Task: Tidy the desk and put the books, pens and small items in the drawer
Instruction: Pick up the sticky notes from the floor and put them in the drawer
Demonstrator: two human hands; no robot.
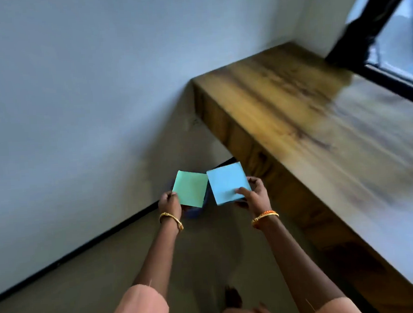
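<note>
2 hands – left hand [170, 202] pinching green pad [190, 191], right hand [252, 193] gripping blue pad [227, 183] (beside desk [319, 125])

Wooden desk [295, 117], right of frame, showed streaked grain and a glossy sheen toward the window. The green pad [190, 191] and blue pad [227, 183], centre, looked like smooth matt paper. Wall [88, 91], upper left, appeared matt painted. Bangles [170, 219] shone like metal.
</note>
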